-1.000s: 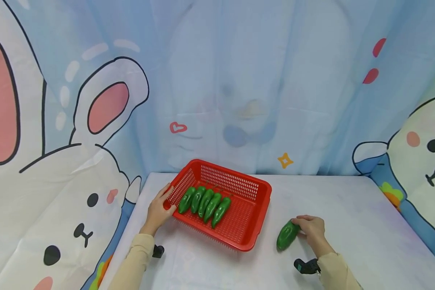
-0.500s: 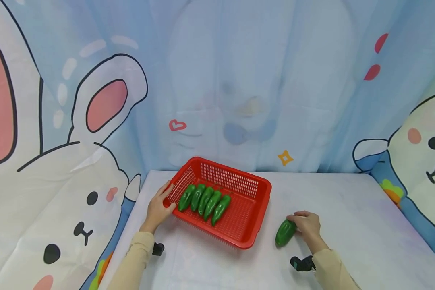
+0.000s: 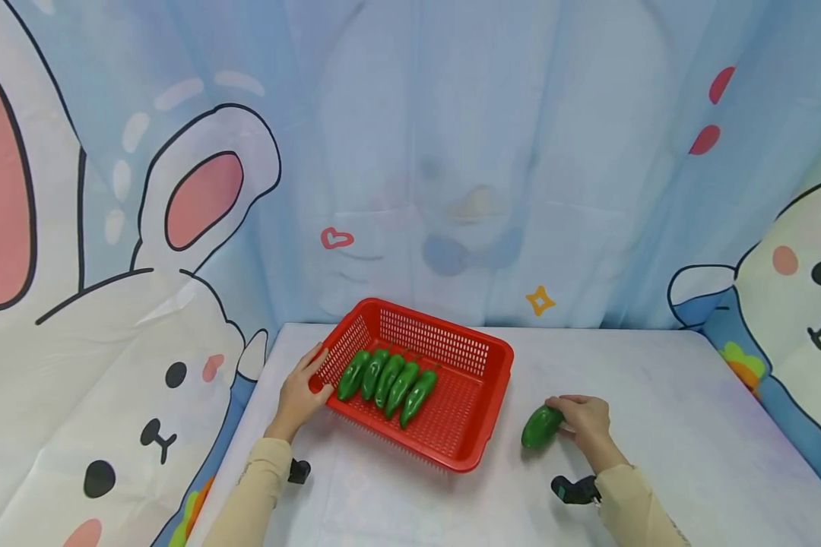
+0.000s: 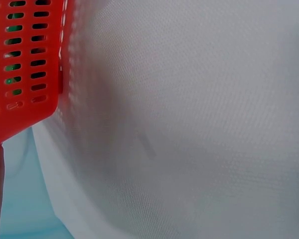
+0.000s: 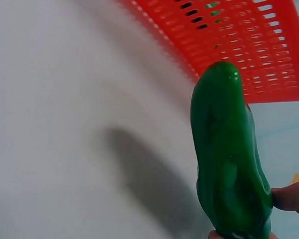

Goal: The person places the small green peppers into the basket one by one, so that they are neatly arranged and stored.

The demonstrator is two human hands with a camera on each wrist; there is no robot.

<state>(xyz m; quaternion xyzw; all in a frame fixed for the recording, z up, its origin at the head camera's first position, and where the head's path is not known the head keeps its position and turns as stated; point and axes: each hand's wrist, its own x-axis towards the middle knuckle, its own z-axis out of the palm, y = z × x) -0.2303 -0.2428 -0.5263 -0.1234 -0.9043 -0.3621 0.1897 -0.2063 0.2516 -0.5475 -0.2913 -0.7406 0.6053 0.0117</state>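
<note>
My left hand (image 3: 297, 400) grips the left rim of a red plastic basket (image 3: 489, 403), thumb and fingers spread along its edge. Inside the basket, several glossy green peppers (image 3: 398, 389) lie side by side toward the left. To the right of the basket, my right hand (image 3: 586, 425) pinches another green pepper (image 3: 542, 428) by one end. In the right wrist view this pepper (image 5: 229, 154) is held over the white surface, its shadow falling apart from it. Only a sliver of the left hand shows in the left wrist view, at the basket's slotted wall (image 4: 27, 59).
A white cloth-covered table (image 3: 657, 380) carries the basket. Behind it hangs a pale blue curtain (image 3: 479, 152) printed with cartoon animals. A black wrist camera (image 3: 575, 490) sits under the right wrist, another (image 3: 299, 472) by the left.
My right hand has shifted slightly up and left with the pepper, which now tilts more sideways. The left hand and the basket stay in place.
</note>
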